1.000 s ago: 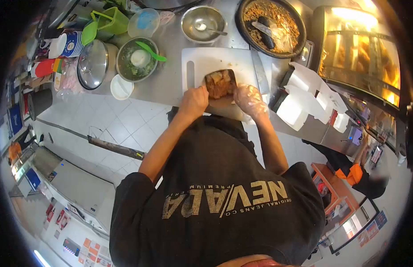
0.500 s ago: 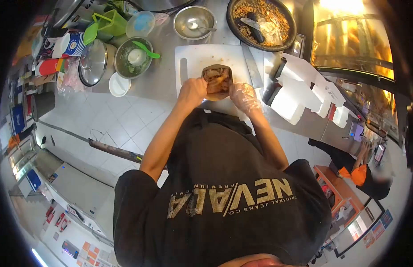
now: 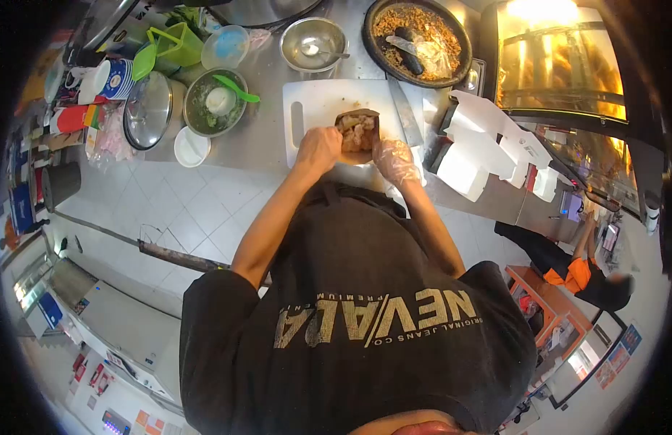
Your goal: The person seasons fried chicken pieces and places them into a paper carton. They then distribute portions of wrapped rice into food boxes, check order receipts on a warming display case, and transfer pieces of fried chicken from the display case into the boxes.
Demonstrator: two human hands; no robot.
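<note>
Over the near part of a white cutting board (image 3: 315,90), a bare left hand (image 3: 319,151) and a plastic-gloved right hand (image 3: 396,161) grip a small, open-topped container (image 3: 357,112) of food (image 3: 358,133) from opposite sides. It looks light and thin-walled, likely to buckle under a hard squeeze, so the side walls seem the best hold, though the gloved grip may be slippery. Its underside is hidden, contact with the board cannot be told, and the brownish food is too blurred to identify.

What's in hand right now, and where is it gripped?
A brown food container, its opposite sides held by the left hand and gloved right hand.
</note>
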